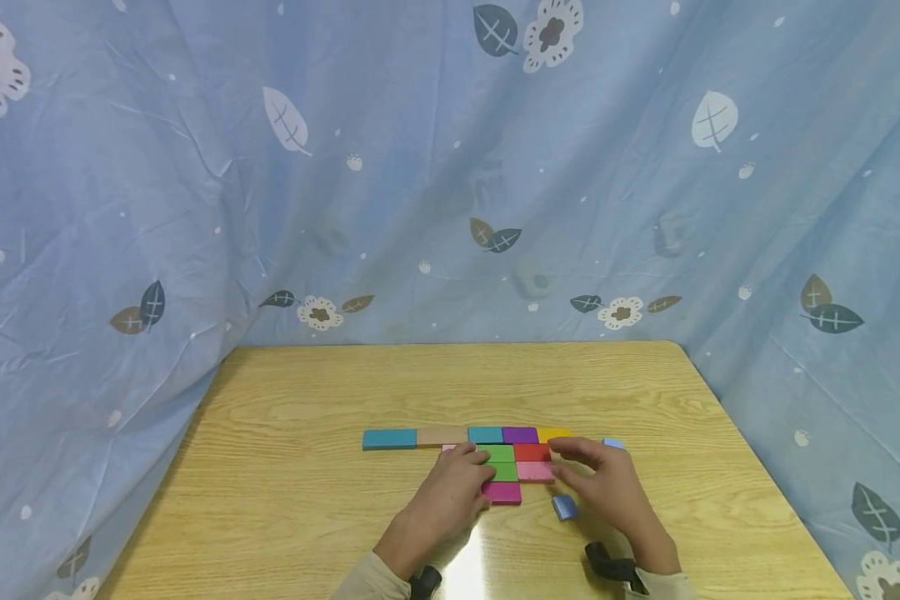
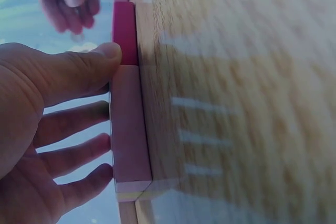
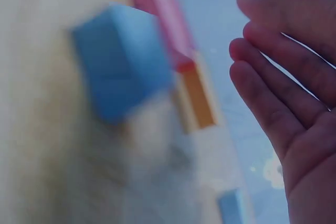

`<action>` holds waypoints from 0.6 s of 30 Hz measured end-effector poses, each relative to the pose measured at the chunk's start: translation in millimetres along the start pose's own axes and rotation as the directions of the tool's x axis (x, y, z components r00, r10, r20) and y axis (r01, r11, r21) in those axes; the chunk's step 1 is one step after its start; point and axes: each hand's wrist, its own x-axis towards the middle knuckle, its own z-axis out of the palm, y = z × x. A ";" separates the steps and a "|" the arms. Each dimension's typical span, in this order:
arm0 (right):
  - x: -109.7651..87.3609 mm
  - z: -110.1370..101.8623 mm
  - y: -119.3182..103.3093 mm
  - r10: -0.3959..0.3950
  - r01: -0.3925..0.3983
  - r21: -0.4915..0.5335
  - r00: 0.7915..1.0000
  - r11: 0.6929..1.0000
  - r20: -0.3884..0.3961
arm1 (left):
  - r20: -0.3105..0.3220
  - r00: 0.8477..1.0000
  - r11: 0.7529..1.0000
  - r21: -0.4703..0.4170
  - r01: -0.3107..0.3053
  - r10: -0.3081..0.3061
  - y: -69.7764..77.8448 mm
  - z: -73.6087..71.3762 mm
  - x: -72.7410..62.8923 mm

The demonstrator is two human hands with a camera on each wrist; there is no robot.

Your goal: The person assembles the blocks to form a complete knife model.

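Flat coloured blocks lie side by side on the table in the head view. My left hand rests on the left part of this group, touching it with spread fingers near the two green blocks. In the left wrist view its thumb touches the magenta block beside a pale pink block. My right hand, holding nothing, hovers at the group's right end, its fingertips by the red block and the pink block. Whether they touch is unclear. A small blue block lies apart, nearer the person.
The back row has a long blue block, a tan block, a shorter blue block, a purple block and a yellow block. Another light blue block is partly behind the right hand. A patterned blue curtain surrounds the table.
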 end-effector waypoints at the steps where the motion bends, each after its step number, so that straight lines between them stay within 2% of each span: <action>1: -0.1 -5.0 1.6 -0.002 0.003 0.033 1.000 0.999 -0.020 | 0.000 1.000 1.000 -0.003 0.001 -0.001 0.2 0.2 0.0; 5: -1.6 -28.4 10.3 0.013 -0.005 0.093 0.996 0.996 -0.087 | 0.006 1.000 1.000 -0.016 0.004 -0.004 0.6 0.1 -0.3; 8: -4.2 -45.3 19.3 0.038 -0.028 0.092 0.993 0.995 -0.113 | 0.012 1.000 1.000 -0.023 0.005 -0.005 0.5 -0.6 -0.6; 13: -6.1 -65.8 37.2 0.069 -0.059 0.089 0.991 0.994 -0.115 | 0.004 1.000 1.000 -0.011 0.001 -0.001 -0.3 -1.3 -0.3; 18: -6.2 -76.0 54.6 0.117 -0.106 0.109 0.988 0.988 -0.099 | 0.004 1.000 1.000 -0.008 0.000 0.000 0.2 -1.6 -0.7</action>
